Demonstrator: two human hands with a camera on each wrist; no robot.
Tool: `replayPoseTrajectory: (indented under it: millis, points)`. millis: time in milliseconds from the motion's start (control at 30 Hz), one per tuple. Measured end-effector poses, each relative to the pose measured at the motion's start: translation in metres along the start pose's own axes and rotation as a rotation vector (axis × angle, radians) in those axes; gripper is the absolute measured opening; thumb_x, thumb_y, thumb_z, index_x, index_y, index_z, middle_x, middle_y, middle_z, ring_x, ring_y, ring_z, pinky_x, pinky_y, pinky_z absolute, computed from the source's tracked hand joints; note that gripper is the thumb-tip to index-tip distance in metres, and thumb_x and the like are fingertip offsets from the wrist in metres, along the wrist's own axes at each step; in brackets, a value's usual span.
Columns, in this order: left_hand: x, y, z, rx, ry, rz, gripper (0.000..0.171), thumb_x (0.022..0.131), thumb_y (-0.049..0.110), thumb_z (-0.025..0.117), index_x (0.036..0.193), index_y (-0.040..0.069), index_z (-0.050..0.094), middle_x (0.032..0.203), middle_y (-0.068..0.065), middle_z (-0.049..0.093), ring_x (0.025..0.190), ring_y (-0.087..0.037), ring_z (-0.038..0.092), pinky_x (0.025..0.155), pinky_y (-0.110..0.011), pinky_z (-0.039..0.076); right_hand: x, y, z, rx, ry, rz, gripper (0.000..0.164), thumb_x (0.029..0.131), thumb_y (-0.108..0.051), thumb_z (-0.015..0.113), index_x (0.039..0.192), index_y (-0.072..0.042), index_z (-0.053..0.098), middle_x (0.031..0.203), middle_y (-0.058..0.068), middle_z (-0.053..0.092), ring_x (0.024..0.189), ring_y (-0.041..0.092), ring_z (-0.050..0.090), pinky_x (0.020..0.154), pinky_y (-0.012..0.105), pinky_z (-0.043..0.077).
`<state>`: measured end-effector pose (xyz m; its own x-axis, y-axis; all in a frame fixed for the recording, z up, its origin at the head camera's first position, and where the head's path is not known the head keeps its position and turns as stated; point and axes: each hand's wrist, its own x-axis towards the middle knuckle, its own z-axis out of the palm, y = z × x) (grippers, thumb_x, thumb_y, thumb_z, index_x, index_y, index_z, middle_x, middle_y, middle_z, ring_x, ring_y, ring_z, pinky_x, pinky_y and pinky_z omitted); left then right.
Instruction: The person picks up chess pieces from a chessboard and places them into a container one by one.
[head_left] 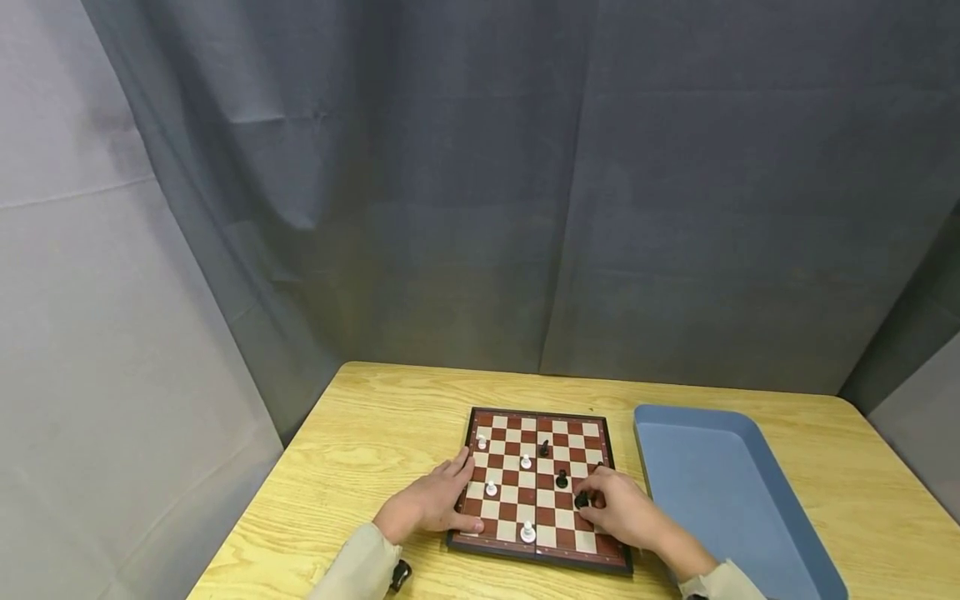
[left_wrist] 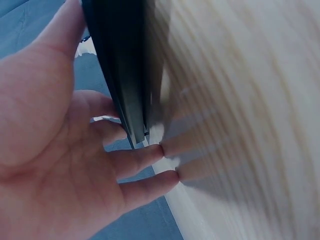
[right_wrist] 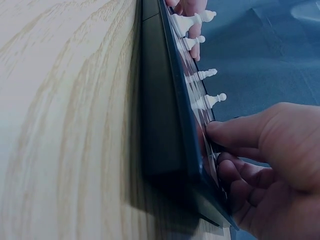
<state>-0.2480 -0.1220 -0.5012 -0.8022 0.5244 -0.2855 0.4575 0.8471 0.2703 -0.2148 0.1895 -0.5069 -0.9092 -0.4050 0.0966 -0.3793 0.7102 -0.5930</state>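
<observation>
A red-and-white chessboard (head_left: 540, 556) with a dark frame lies on the wooden table. My left hand (head_left: 433, 498) rests along its left edge, fingers extended and the thumb over the near corner; in the left wrist view the fingertips of that hand (left_wrist: 60, 150) reach past the board's side to the table. Near the right side, my right hand (head_left: 621, 510) pinches a black chess piece (head_left: 581, 500) low over the squares. Its kind is hidden by the fingers. Several white pieces, one a pawn (right_wrist: 216, 99), stand on the board. Black pieces (head_left: 562, 478) stand near the right hand.
A blue-grey tray (head_left: 806, 525) sits to the right of the board, close to the right forearm. Wooden tabletop (head_left: 337, 467) extends left of the board. A grey curtain (head_left: 465, 208) hangs behind the table. A small black item (head_left: 401, 575) shows by the left sleeve.
</observation>
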Motion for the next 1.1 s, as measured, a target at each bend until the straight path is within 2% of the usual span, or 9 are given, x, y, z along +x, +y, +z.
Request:
replayPoseTrajectory:
  millis: [367, 700, 967, 1100]
  points:
    - [0.0, 0.001, -0.001, -0.002, -0.001, -0.003, 0.102, 0.079, 0.065, 0.059, 0.153, 0.01, 0.016, 0.158, -0.009, 0.003, 0.139, -0.036, 0.022, 0.105, -0.046, 0.033, 0.002, 0.0, -0.002, -0.024, 0.01, -0.01, 0.015, 0.084, -0.009, 0.072, 0.098, -0.007, 0.069, 0.08, -0.005, 0.053, 0.067, 0.005, 0.047, 0.054, 0.025, 0.042]
    - [0.0, -0.001, 0.001, 0.009, 0.009, 0.006, 0.102, 0.079, 0.065, 0.059, 0.153, 0.009, 0.016, 0.158, -0.01, 0.003, 0.138, -0.037, 0.022, 0.106, -0.046, 0.032, 0.002, -0.004, -0.012, 0.035, -0.015, 0.008, 0.013, 0.086, -0.009, 0.069, 0.099, -0.01, 0.068, 0.088, -0.004, 0.056, 0.069, 0.005, 0.051, 0.056, 0.025, 0.045]
    - [-0.001, 0.0, 0.001, 0.009, 0.012, 0.007, 0.101, 0.079, 0.064, 0.058, 0.153, 0.008, 0.016, 0.158, -0.01, 0.003, 0.138, -0.037, 0.022, 0.105, -0.046, 0.033, 0.001, -0.005, -0.03, 0.025, 0.067, -0.06, 0.014, 0.084, -0.006, 0.071, 0.098, -0.005, 0.068, 0.085, -0.003, 0.057, 0.069, 0.005, 0.052, 0.057, 0.023, 0.046]
    - [-0.002, 0.0, 0.001, 0.001, 0.012, 0.004, 0.101, 0.079, 0.064, 0.059, 0.152, 0.008, 0.017, 0.158, -0.01, 0.004, 0.138, -0.036, 0.022, 0.105, -0.046, 0.033, 0.0, -0.002, -0.039, 0.022, 0.088, -0.046, 0.016, 0.083, -0.005, 0.071, 0.099, -0.003, 0.068, 0.088, -0.001, 0.058, 0.071, 0.006, 0.053, 0.058, 0.023, 0.047]
